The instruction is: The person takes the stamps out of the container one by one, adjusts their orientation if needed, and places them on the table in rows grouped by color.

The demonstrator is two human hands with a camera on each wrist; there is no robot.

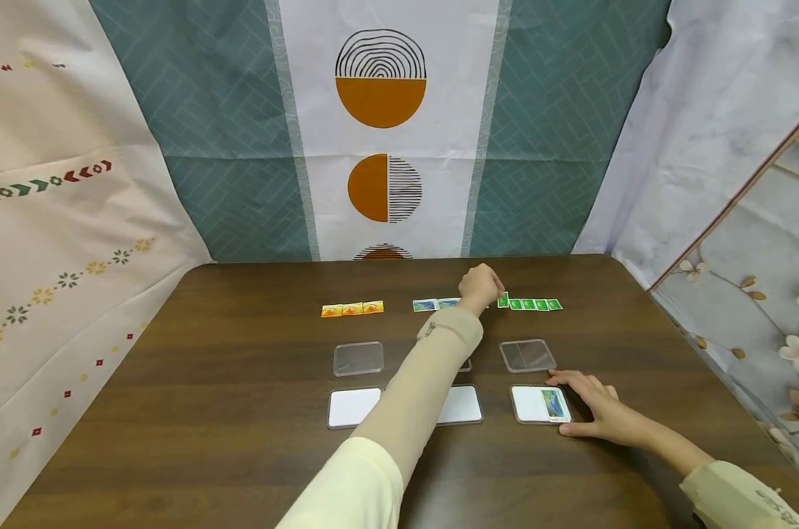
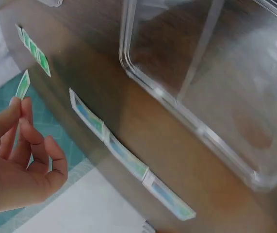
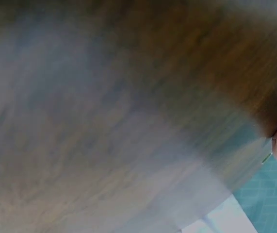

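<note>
At the far side of the table my left hand (image 1: 481,288) pinches a small green stamp-like card (image 2: 23,85) between thumb and fingertip, lifted beside the row of green cards (image 1: 534,304). A row of blue picture cards (image 2: 128,155) lies close to this hand and is partly covered by it in the head view. My right hand (image 1: 601,415) holds the right end of a shallow clear case (image 1: 526,405) with a white insert, its thumb at the near edge and a finger at the far edge. One blue-green picture card (image 1: 554,405) lies on that insert's right side.
Orange cards (image 1: 352,309) form a row at the back left. Clear lids (image 1: 358,358) (image 1: 528,355) lie in a middle row, and white-lined cases (image 1: 355,408) (image 1: 460,405) stand nearer. My left arm covers part of the middle ones. Patterned cloth (image 1: 386,184) hangs behind the table.
</note>
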